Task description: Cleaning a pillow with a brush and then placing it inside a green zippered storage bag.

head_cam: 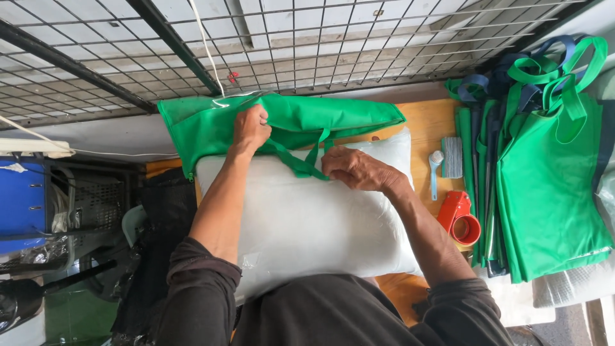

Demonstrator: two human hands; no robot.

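A white pillow (314, 218) in clear plastic lies across the wooden table (429, 122) in front of me. Its far end sits at the mouth of a green fabric bag (288, 118) with green handles. My left hand (251, 128) grips the bag's edge at the pillow's far left corner. My right hand (355, 170) rests on the pillow beside the bag's handle (301, 163), fingers curled at the bag's edge.
A stack of green bags (544, 173) lies at the right. Beside it are a red tape dispenser (460, 221), a grey brush (451, 157) and a small blue-handled tool (435, 170). A wire grid (307, 38) stands behind the table. A blue box (22, 198) sits at left.
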